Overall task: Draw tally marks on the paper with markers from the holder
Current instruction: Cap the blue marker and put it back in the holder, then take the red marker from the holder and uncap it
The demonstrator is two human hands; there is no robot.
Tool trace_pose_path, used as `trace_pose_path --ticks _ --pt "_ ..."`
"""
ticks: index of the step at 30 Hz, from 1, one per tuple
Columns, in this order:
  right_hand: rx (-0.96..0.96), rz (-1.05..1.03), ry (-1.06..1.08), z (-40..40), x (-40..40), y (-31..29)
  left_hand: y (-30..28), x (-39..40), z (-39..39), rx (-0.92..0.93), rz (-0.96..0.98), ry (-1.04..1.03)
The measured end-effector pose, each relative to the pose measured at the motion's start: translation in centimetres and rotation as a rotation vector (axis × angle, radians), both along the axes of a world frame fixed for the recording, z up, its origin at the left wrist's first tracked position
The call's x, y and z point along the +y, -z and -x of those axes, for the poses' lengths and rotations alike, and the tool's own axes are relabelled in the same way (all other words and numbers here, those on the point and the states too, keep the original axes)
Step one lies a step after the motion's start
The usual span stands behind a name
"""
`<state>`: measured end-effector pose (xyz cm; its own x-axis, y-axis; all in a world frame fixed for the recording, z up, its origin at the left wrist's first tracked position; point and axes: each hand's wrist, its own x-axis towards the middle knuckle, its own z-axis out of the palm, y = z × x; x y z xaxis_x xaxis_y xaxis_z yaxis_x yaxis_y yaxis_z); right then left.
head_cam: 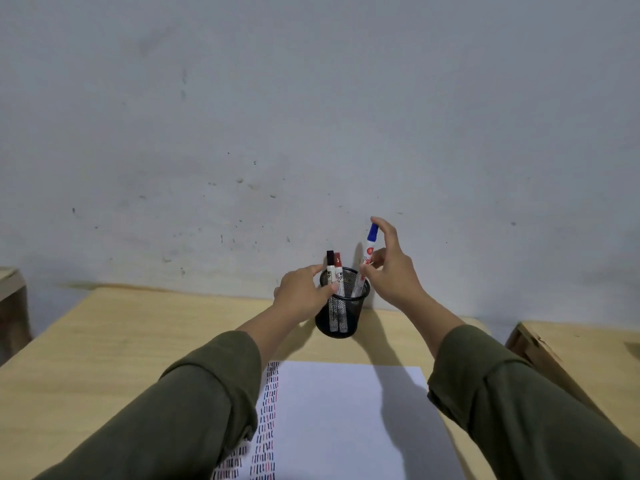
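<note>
Three markers [337, 271], labels unreadable

wooden table [104, 341], scuffed grey wall [311, 116] behind

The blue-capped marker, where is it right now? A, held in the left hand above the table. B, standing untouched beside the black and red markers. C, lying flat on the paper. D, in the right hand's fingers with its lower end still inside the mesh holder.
D: the blue-capped marker sits pinched in the right hand, its lower end inside the mesh holder, while the left hand steadies the holder's side.
</note>
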<state>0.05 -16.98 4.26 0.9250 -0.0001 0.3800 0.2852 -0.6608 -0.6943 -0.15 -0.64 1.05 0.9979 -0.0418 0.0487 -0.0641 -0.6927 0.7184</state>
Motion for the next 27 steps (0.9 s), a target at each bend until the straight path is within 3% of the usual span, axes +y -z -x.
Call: trace_pose_path --ticks 12,18,27 --pt "0.037 0.263 0.014 -2.4 -0.3 3.7 1.4 0.2 -0.6 -0.026 0.019 -0.001" --pt "-0.057 0.414 0.026 -2.9 0.4 3.2 1.4 0.2 -0.9 -0.024 0.042 -0.012" --pt "0.004 0.373 0.001 -3.6 1.6 2.7 1.3 0.0 -0.5 -0.03 0.068 -0.025"
